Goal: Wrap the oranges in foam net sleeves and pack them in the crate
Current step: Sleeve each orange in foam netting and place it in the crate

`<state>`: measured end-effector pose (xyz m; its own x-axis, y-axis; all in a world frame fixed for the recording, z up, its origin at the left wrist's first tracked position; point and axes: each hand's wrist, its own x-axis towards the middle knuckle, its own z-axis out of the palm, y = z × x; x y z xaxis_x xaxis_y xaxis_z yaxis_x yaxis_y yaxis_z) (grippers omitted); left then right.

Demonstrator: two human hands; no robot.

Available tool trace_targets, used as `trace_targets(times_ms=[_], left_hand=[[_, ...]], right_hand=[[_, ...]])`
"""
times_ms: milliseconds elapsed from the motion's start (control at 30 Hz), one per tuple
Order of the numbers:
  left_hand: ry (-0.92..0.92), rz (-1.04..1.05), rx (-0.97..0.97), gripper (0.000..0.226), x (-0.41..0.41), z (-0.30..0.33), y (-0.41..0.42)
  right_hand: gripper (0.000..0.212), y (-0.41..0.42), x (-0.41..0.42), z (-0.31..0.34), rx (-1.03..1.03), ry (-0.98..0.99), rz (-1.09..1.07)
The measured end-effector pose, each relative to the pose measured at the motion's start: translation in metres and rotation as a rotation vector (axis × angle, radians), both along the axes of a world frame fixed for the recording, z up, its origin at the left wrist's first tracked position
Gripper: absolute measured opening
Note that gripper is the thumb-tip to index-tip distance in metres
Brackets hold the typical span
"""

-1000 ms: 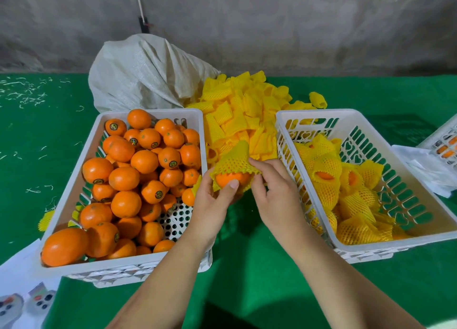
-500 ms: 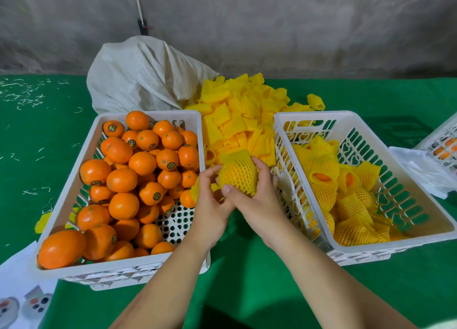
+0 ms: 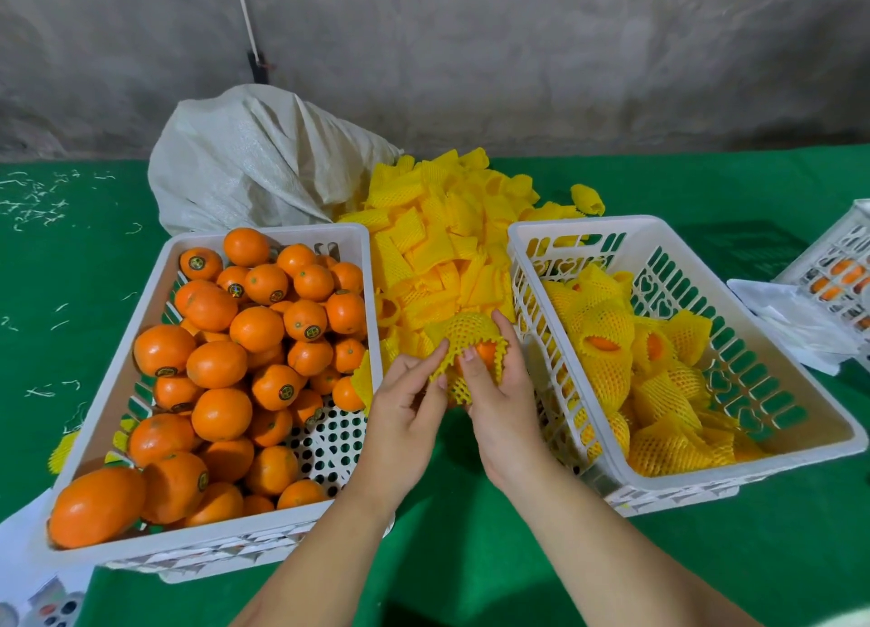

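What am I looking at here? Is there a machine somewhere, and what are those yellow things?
No machine: a person works bare-handed, filmed by a camera worn on their head, looking down. On the green table a left crate holds bare oranges. Between the crates lies a pile of yellow foam net sleeves. The right crate holds wrapped oranges. A grey sack sits behind. The left hand pinches the edge of a net sleeve, while the right hand holds the orange inside it.
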<state>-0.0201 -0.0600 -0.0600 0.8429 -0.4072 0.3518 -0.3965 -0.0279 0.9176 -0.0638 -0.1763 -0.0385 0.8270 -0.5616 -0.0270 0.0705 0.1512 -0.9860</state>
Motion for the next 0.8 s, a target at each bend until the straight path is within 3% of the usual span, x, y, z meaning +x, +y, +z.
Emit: trace_targets(times_ms=[167, 333, 433, 500, 567, 633, 700, 800], left_hand=[[-0.027, -0.097, 0.017, 0.047, -0.002, -0.004, -0.003], [0.114, -0.126, 0.058, 0.047, -0.004, -0.002, -0.002], [0.236, -0.005, -0.068, 0.04, -0.001, 0.005, -0.002], [0.304, 0.056, -0.173, 0.035, 0.007, 0.008, 0.001], [0.302, 0.131, -0.134, 0.031, 0.025, 0.011, 0.011], [0.151, 0.251, 0.144, 0.033, 0.056, 0.009, 0.027], [-0.019, 0.3, 0.587, 0.046, 0.09, 0.002, 0.043], [-0.04, 0.118, 1.134, 0.087, 0.112, -0.013, 0.046]], right_hand=[[0.057, -0.012, 0.003, -0.004, -0.126, -0.01, -0.072], [0.059, -0.064, 0.023, 0.013, -0.234, 0.048, -0.253], [0.069, -0.121, 0.041, 0.026, -0.396, 0.267, -0.353], [0.072, -0.148, 0.049, 0.026, -0.568, 0.48, -0.218], [0.075, -0.164, 0.055, 0.019, -0.795, 0.642, -0.058], [0.075, -0.169, 0.062, 0.01, -1.004, 0.699, 0.037], [0.074, -0.165, 0.068, 0.0, -1.221, 0.685, 0.1], [0.071, -0.158, 0.077, -0.023, -1.614, 0.641, 0.245]])
